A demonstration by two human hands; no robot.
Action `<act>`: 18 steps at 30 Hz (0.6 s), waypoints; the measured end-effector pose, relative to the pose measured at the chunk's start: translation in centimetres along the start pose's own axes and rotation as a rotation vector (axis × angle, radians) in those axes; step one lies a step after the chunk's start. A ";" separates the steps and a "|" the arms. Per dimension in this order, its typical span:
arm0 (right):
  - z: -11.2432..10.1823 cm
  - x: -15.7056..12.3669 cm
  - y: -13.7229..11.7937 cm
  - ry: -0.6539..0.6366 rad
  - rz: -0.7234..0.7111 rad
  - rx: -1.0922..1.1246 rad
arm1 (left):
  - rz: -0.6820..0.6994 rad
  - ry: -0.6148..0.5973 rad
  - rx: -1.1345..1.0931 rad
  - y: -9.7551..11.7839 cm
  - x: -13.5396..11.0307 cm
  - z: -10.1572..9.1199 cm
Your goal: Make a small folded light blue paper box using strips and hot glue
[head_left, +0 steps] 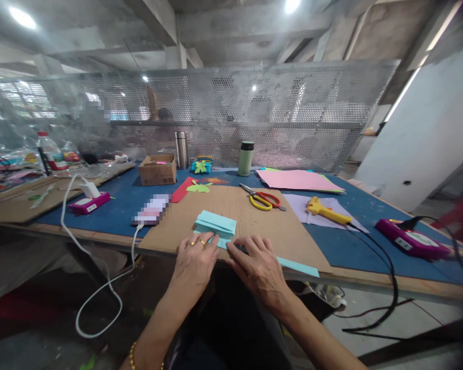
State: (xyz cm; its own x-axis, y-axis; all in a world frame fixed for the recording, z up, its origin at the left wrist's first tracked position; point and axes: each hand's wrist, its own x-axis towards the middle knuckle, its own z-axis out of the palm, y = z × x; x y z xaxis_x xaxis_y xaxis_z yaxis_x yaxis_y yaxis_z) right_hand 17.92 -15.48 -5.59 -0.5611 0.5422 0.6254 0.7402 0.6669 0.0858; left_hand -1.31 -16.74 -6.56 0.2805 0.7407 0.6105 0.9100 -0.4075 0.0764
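A folded piece of light-blue paper (216, 222) lies near the front edge of a brown cardboard sheet (170, 234), its upper layer standing slightly raised. Curled fingers of my left hand (196, 259), with rings on them, press and grip its near edge. My right hand (257, 263) has its fingers bent, the tips at the paper's near right corner. Something dark shows under those right fingers; I cannot tell whether it is a thing or shadow. A light-blue paper strip (299, 266) extends to the right of that hand.
Scissors (260, 199) lie behind on the cardboard. At right are a yellow glue gun (326, 210) on lilac paper, pink sheets (299, 180) and a purple power box (411, 239). A phone (152, 209) with a white cable, a small carton (157, 170) and a green cup (246, 159) stand around.
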 end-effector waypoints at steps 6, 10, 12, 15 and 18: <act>0.0 0.0 0.1 -0.001 -0.006 0.038 | 0.002 -0.004 0.011 0.1 0.0 -0.1; -0.2 0.0 0.0 -0.026 0.022 0.079 | 0.006 0.006 0.013 0.0 -0.1 0.1; -0.2 0.0 -0.2 -0.026 0.052 0.087 | 0.007 0.017 0.008 -0.1 -0.1 0.2; -0.2 0.1 -0.3 -0.029 0.076 0.077 | 0.009 0.025 -0.004 0.0 -0.1 0.3; -0.3 0.3 -0.5 -0.066 0.066 0.073 | 0.004 0.027 -0.011 0.0 0.0 0.3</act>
State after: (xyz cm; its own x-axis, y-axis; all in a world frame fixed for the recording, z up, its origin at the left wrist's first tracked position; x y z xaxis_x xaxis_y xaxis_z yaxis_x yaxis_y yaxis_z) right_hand 17.51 -15.77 -5.23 -0.5368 0.6169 0.5756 0.7485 0.6630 -0.0125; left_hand -1.24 -16.60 -6.81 0.2757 0.7244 0.6319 0.9055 -0.4163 0.0822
